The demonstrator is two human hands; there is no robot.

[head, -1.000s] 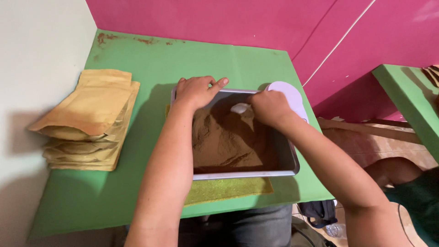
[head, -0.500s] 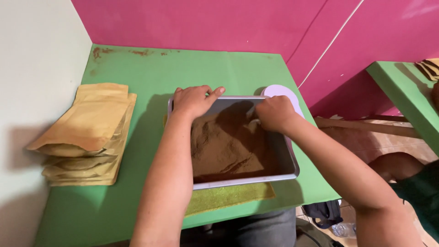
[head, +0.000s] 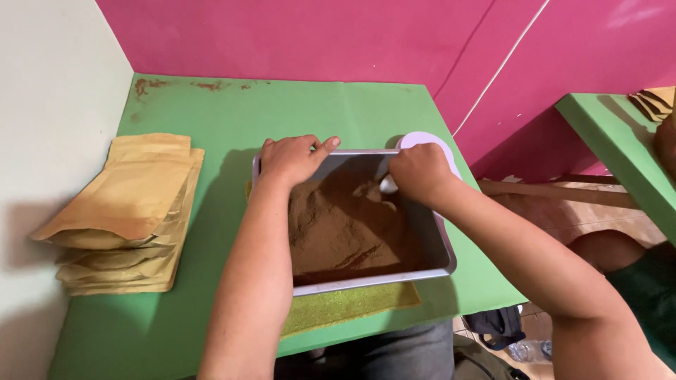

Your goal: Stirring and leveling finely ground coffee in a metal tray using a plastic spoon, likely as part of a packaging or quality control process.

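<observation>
Right hand (head: 417,172) curls its fingers around what looks like a white scoop (head: 388,184), dipping into brown powder (head: 345,225); left hand (head: 292,158), fingers spread, grips the tray (head: 373,280) rim.

This looks like a small home workshop for packing goods by hand. A painted green table (head: 211,119) sits in a corner of magenta walls (head: 317,35), with a stack of kraft paper pouches (head: 127,211) at left, a metal tray (head: 373,280) of brown powder (head: 345,225) in the middle, and a white scale (head: 422,139) behind it.
</observation>
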